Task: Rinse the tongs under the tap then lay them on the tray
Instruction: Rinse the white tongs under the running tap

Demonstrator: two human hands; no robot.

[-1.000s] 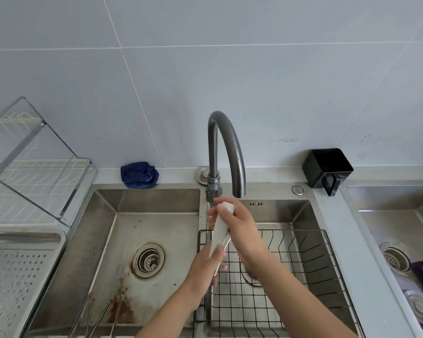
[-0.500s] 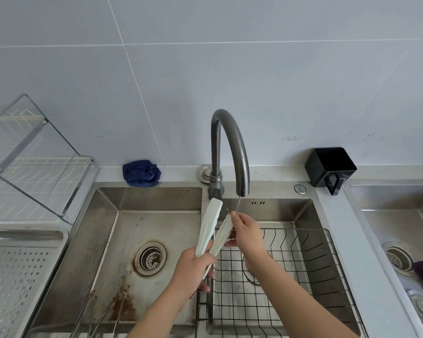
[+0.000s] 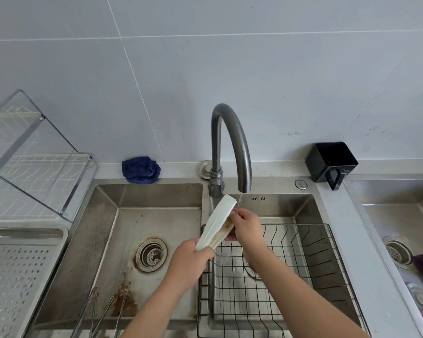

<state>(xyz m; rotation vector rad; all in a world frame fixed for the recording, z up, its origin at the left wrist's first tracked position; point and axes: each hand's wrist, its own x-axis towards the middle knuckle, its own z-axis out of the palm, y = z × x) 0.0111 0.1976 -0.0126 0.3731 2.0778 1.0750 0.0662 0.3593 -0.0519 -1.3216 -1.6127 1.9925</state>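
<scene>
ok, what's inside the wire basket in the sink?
No items show in the wire basket, only sink floor and part of a drain through its wires. The right forearm covers the middle.

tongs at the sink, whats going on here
A person is rinsing white tongs at the tap. The left hand grips their lower end and points the tips up towards the spout. The right hand pinches one arm near its tip, where brownish residue shows, just beside the thin stream of water. All this happens over the divide between the two basins. The perforated tray on the left has no tongs on it yet.
</scene>
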